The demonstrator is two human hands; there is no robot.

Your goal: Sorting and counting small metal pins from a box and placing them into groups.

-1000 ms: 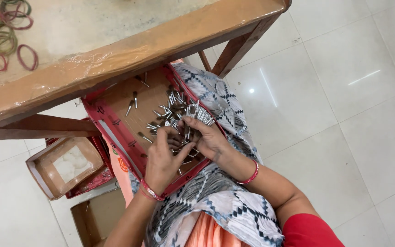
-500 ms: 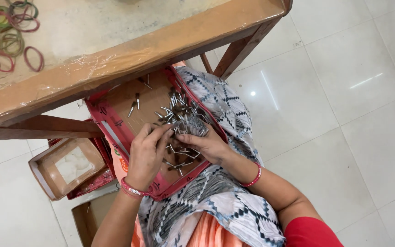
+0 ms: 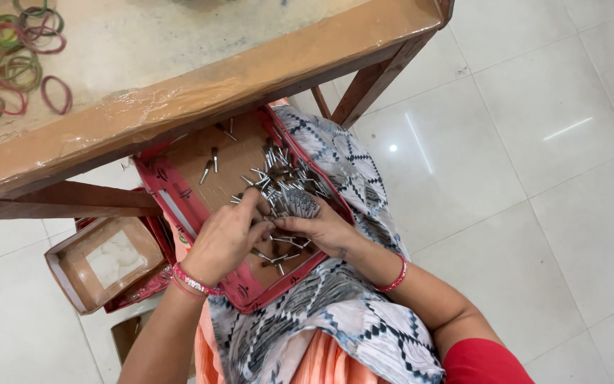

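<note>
A shallow red cardboard tray (image 3: pixel 168 190) rests on my lap, holding several small silver metal pieces (image 3: pixel 286 188) heaped toward its far right. My left hand (image 3: pixel 225 238) lies over the tray's middle, fingers curled with the fingertips pinching pieces at the heap's near edge. My right hand (image 3: pixel 325 231) rests on the tray's right side, fingers bunched around a small cluster of the metal pieces. The two hands' fingertips nearly meet. A few loose pieces (image 3: pixel 211 165) lie apart at the tray's far side.
A wooden table (image 3: pixel 200 78) juts over my knees, with several coloured rubber bands (image 3: pixel 8 64) at its left. An open brown box with white padding (image 3: pixel 101 262) sits on the floor to my left. White tiled floor (image 3: pixel 534 163) spreads to the right.
My left hand has slid from the tray's near edge up toward the heap, closing in on my right hand. The right hand has drawn slightly nearer with pieces gathered in it.
</note>
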